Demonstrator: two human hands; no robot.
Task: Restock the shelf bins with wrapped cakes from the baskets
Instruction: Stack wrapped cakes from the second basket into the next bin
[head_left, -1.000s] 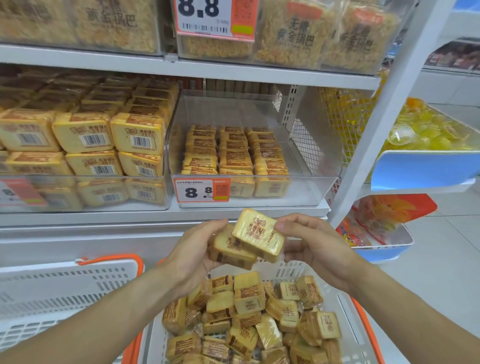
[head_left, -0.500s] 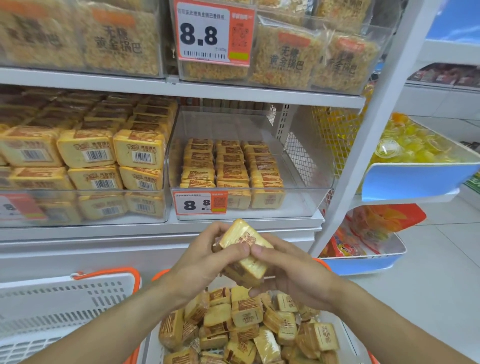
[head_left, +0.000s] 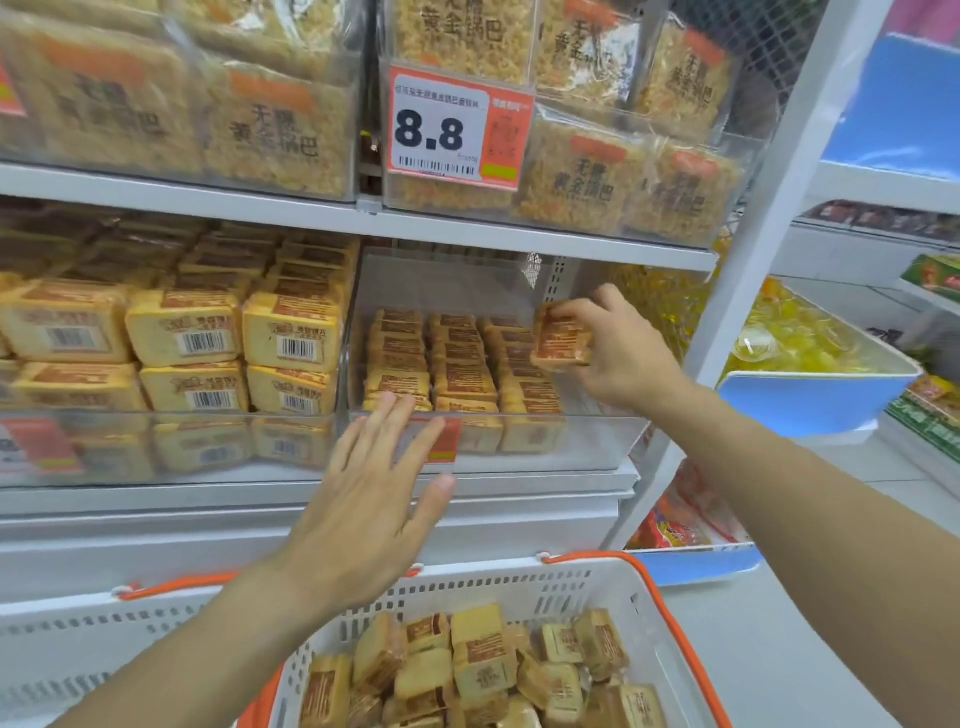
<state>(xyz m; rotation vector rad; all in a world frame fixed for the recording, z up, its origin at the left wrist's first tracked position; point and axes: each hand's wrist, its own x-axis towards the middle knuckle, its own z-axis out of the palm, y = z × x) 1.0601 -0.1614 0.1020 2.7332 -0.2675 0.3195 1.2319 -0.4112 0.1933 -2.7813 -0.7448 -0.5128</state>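
While right hand grips a glossy square cake, left hand spreads flat.

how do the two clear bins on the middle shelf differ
The left bin is packed high, two layers showing, with barcoded cakes facing out; the right bin holds low rows and bare space on its right side. The right hand holds a wrapped cake over the right bin; no hand is at the left bin. Both carry orange price tags.

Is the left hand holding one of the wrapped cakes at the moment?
No, the left hand is spread flat and empty; only the right hand grips a wrapped cake.
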